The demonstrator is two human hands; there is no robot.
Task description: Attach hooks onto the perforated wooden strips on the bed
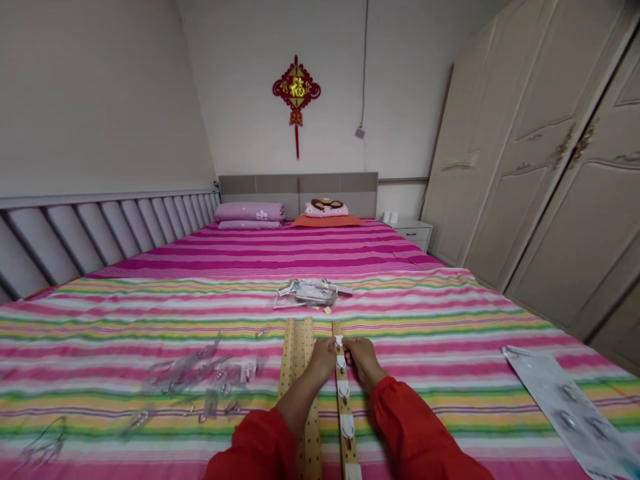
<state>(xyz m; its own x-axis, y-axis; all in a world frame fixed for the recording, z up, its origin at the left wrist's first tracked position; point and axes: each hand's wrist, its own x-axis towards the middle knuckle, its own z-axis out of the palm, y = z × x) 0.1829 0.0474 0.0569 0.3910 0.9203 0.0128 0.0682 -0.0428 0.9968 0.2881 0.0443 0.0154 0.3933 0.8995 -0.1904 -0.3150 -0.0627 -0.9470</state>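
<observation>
A narrow wooden strip (pixel 345 407) lies on the striped bedspread (pixel 450 320), with several white hooks (pixel 347 427) stuck along it. My left hand (pixel 323 357) and my right hand (pixel 364 358) meet at its far end, fingers pinched around a white hook (pixel 339 344) there. Both arms wear red sleeves. Left of that strip lie two wider perforated wooden strips (pixel 297 350), partly under my left forearm.
A pile of clear plastic hooks and wrappers (pixel 200 383) lies to the left. A packet with papers (pixel 311 293) sits farther up the bed. A plastic package sheet (pixel 570 407) lies at the right edge. Pillows (pixel 250 213), a nightstand (pixel 413 231) and a wardrobe (pixel 550 167) stand beyond.
</observation>
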